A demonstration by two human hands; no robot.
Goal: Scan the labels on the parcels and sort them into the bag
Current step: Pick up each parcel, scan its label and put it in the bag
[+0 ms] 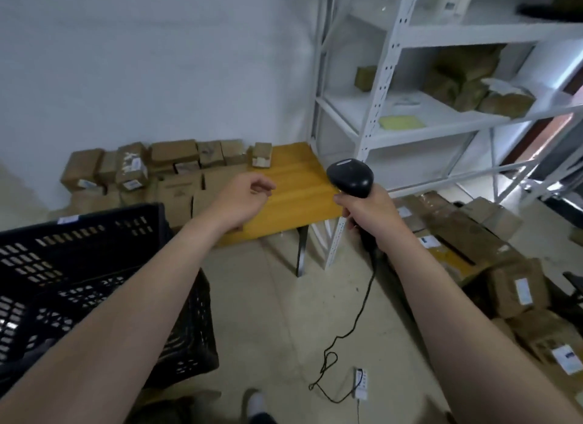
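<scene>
Above yellow table (pixel 295 202): left fingers (pixel 264 187) loose, empty; right fingers (pixel 343 200) around scanner (pixel 350 176).

Both arms outstretched, left hand (pixel 244 199) empty with fingers loosely curled, right hand (pixel 367 213) gripping.

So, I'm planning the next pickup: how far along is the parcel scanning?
Done: nothing visibly sorted; no bag is in view. In hand: the right hand grips the scanner; the left hand is empty above the yellow table. Left: the parcels stacked along the wall and the floor parcels beside the shelf.
</scene>
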